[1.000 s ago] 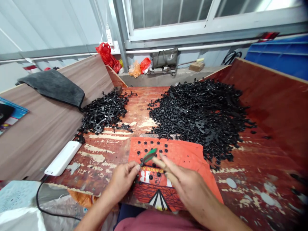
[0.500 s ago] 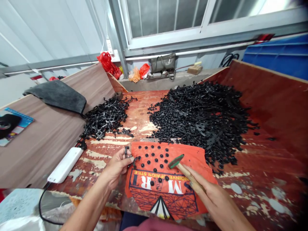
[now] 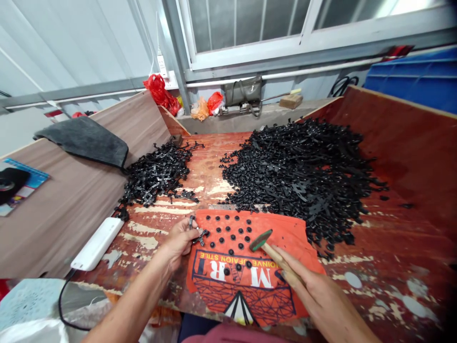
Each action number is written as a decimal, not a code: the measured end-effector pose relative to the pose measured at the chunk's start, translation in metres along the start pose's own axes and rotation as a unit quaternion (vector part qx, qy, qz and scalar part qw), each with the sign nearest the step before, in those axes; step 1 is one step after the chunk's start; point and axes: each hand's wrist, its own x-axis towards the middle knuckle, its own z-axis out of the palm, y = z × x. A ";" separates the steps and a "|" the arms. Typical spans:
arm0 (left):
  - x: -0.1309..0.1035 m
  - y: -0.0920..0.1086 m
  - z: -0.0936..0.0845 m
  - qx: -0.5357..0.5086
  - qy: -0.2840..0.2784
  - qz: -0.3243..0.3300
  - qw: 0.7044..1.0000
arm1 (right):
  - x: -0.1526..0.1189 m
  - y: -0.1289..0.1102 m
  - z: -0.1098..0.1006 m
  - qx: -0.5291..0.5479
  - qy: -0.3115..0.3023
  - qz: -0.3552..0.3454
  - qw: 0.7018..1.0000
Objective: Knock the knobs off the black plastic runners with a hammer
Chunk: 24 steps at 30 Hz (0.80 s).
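At the left edge of a red-orange printed cloth [image 3: 282, 231], my left hand [image 3: 181, 242] pinches a small branched black plastic piece [image 3: 202, 237] between thumb and fingers. My right hand [image 3: 310, 288] is closed round the wooden handle of a small hammer [image 3: 282, 262]. The hammer's green-edged head hangs over the cloth, near the right side of several round black caps [image 3: 233, 237]. These caps are spread in loose rows on the cloth, some over its printed letters. Whether the hammer head touches the cloth, I cannot tell.
A large heap of black plastic parts [image 3: 303, 171] covers the back right of the worn red table [image 3: 205, 166]. Another heap of black parts [image 3: 153, 174] lies back left. A white power bank-like box [image 3: 97, 244] with a cable sits at left. Wooden boards [image 3: 400, 138] wall the sides.
The black piece in my left hand has turned and now shows its branched end more plainly. The hammer and my right hand stay almost where they were. The view has shifted slightly.
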 end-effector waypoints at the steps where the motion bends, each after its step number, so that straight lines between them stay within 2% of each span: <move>1: 0.000 -0.001 0.001 -0.005 0.003 0.004 1.000 | 0.000 0.001 0.000 -0.001 -0.003 0.000 1.000; 4: 0.001 -0.003 0.002 -0.018 0.006 0.021 1.000 | 0.001 0.000 0.000 -0.008 -0.012 -0.004 1.000; 7: 0.001 -0.005 0.002 -0.013 0.005 0.024 1.000 | 0.009 -0.010 -0.002 -0.022 -0.020 -0.031 0.999; 11: 0.002 -0.006 0.002 -0.020 0.007 0.036 0.999 | 0.034 -0.043 -0.007 -0.054 -0.002 -0.077 0.996; 14: 0.003 -0.006 0.003 -0.038 0.007 0.039 0.998 | 0.054 -0.068 -0.006 -0.091 0.001 -0.147 0.985; 19: 0.001 -0.003 0.002 -0.050 -0.011 0.024 0.998 | 0.072 -0.084 0.007 -0.097 0.081 -0.206 0.970; 24: 0.005 -0.008 -0.001 -0.080 -0.042 0.035 0.995 | 0.080 -0.081 0.016 -0.174 0.008 -0.189 0.966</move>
